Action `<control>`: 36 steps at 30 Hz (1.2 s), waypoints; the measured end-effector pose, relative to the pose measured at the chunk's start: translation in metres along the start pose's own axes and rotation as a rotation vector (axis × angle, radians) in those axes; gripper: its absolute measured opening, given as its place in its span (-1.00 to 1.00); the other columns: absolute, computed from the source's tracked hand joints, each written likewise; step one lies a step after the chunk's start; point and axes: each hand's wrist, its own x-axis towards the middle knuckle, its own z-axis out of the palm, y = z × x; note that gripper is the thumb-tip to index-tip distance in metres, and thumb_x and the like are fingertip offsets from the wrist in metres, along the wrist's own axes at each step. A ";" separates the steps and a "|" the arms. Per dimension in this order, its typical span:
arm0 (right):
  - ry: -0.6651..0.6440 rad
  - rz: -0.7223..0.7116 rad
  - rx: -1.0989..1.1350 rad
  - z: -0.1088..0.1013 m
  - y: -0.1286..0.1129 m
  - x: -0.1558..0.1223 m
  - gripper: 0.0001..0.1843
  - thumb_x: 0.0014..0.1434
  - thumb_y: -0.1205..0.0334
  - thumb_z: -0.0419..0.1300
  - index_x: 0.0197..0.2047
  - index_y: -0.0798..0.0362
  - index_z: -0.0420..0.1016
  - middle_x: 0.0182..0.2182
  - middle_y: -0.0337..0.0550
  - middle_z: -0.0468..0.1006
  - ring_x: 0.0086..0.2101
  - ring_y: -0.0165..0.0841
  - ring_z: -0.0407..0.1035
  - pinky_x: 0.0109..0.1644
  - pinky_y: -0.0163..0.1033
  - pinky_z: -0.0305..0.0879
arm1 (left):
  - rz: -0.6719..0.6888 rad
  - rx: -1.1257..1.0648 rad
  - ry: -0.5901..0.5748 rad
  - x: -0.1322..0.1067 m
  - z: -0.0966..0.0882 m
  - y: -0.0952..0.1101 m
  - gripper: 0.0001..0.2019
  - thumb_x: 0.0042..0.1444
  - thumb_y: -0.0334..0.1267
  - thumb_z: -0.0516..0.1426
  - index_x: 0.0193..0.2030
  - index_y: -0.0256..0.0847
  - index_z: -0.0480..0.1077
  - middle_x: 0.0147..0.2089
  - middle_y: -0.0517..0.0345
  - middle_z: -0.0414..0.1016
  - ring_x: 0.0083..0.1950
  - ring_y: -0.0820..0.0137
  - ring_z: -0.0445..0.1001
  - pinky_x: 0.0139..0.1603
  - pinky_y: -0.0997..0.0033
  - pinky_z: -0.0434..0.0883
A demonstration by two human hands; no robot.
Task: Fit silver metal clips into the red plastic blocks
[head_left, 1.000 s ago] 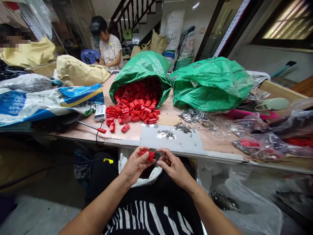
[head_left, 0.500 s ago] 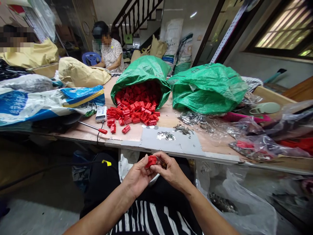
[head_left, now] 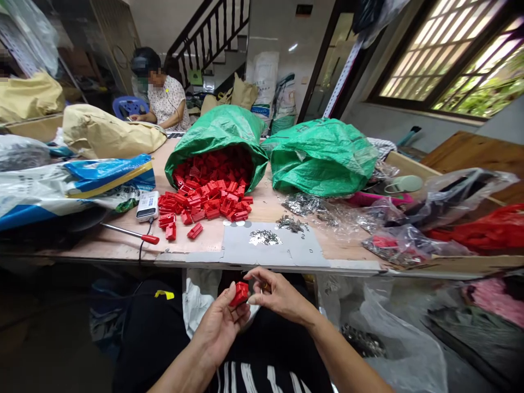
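Red block (head_left: pixel 238 295): in the left hand, above the lap and just short of the surface (head_left: pixel 268 206) edge; looks like light, stiff plastic, perhaps a bit slick, unlikely to crush.
Where to hold: the long sides seem best, thumb against fingers, leaving the end toward the right hand free.
Left hand (head_left: pixel 224 321): palm up, pinching the red block between thumb and fingers.
Right hand (head_left: pixel 270 293): just beside the block, fingers curled, thumb near the forefinger; whether a small piece sits between them, I cannot tell.
Red pile (head_left: pixel 204 201): spills from the mouth of a green bag (head_left: pixel 221 126); a second green bag (head_left: pixel 323 158) lies right of it.
Metal bits (head_left: pixel 265 237): heaped on a grey sheet (head_left: pixel 297 252) near the front edge.
In the way: the surface edge, between hands and heaps; a red-handled rod (head_left: pixel 130 233) lies left of the pile.
Below: a white bag (head_left: pixel 195 308), partly hidden by the left hand.
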 end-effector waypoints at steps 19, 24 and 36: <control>0.564 0.200 -0.775 -0.104 0.020 0.043 -0.95 0.17 0.32 0.18 -0.29 0.04 0.48 -0.30 -0.15 0.52 -0.27 -0.30 0.34 -0.25 -0.24 0.07 | -0.047 0.023 0.082 0.014 -0.002 -0.002 -0.80 0.18 -0.22 0.24 -0.18 -0.34 0.42 -0.32 -0.06 0.63 -0.46 0.39 0.54 -0.23 0.34 0.50; 0.578 0.147 -0.702 -0.107 0.019 0.042 -0.96 0.16 0.32 0.15 -0.34 0.04 0.38 -0.36 -0.17 0.52 -0.31 -0.30 0.35 -0.23 -0.24 0.11 | 0.034 0.048 0.009 0.014 -0.006 -0.002 -0.78 0.10 -0.28 0.30 -0.18 -0.26 0.38 -0.29 0.02 0.63 -0.40 0.40 0.56 -0.15 0.33 0.51; 0.272 -0.126 -0.114 -0.034 -0.005 0.021 -0.67 0.17 -0.04 0.19 -0.23 0.08 0.41 -0.36 -0.18 0.43 -0.35 -0.37 0.29 -0.25 -0.27 0.21 | 0.895 0.814 -0.071 -0.001 0.004 0.024 -0.71 -0.09 -0.32 0.40 -0.18 -0.14 0.53 -0.15 0.11 0.59 -0.13 0.34 0.52 0.00 0.47 0.38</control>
